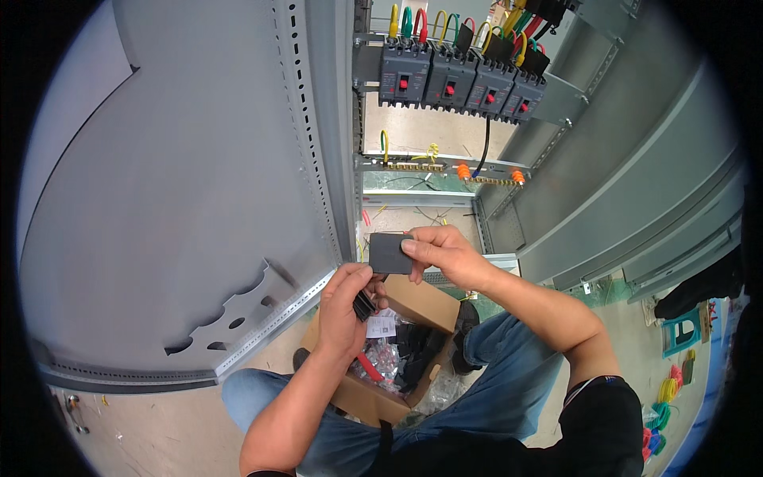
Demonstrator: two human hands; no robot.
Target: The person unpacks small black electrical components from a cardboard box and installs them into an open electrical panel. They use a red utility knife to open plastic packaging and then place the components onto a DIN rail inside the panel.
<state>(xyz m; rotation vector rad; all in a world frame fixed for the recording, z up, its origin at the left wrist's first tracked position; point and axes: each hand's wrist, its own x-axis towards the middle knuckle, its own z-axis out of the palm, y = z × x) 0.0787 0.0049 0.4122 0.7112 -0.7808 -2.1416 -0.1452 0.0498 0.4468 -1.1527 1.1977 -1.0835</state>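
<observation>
My right hand (441, 254) pinches a dark grey rectangular plate (386, 256) by its right edge, thumb on top. The plate is held up in front of a tall grey metal cabinet. Just below and to its left, my left hand (342, 306) is closed round several thin black pieces (364, 305); its fingertips come close to the plate's lower left corner, and I cannot tell if they touch. Between my knees, an open cardboard box (367, 403) holds clear plastic bags (383, 359), black parts (420, 350), a red-handled tool (368, 367) and a white paper slip (382, 324).
Inside the cabinet is a row of dark circuit breakers (450, 83) with red switches and coloured wires above. Below runs a metal bar (413, 167) with orange insulators (464, 171). A grey door (199, 175) stands at left. Coloured wire coils (661, 413) and a teal stool (680, 334) are at right.
</observation>
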